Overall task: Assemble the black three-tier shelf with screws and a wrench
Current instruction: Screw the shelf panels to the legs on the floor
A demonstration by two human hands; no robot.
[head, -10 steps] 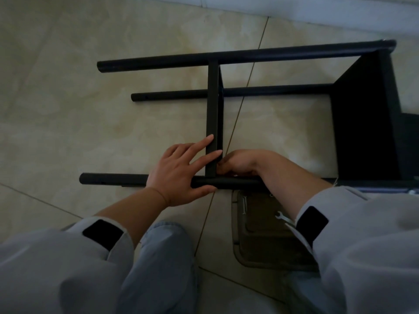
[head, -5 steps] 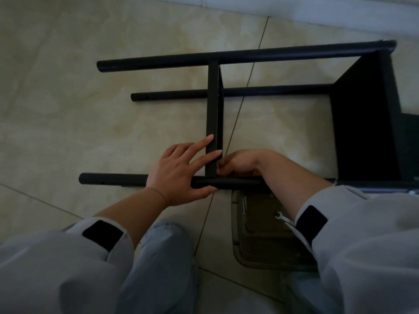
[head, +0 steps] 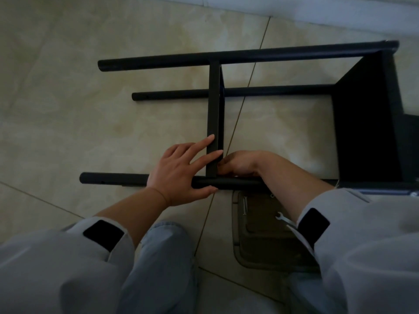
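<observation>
The black shelf frame lies on its side on the tiled floor. Its near leg tube [head: 113, 179] runs left to right, and the middle shelf panel [head: 214, 105] stands edge-on between the tubes. My left hand [head: 179, 171] lies across the near tube, straight fingers pressing on the middle panel and thumb under the tube. My right hand [head: 242, 163] is curled at the joint where the panel meets the near tube; what its fingertips hold is hidden. An end shelf panel [head: 367, 123] is fixed at the right. A small silver wrench [head: 282, 218] lies by my right sleeve.
A dark flat tray [head: 260, 241] on the floor under my right forearm holds the wrench and long screws [head: 244, 205]. A pale wall base [head: 294, 10] runs along the top. My knees fill the bottom of the view.
</observation>
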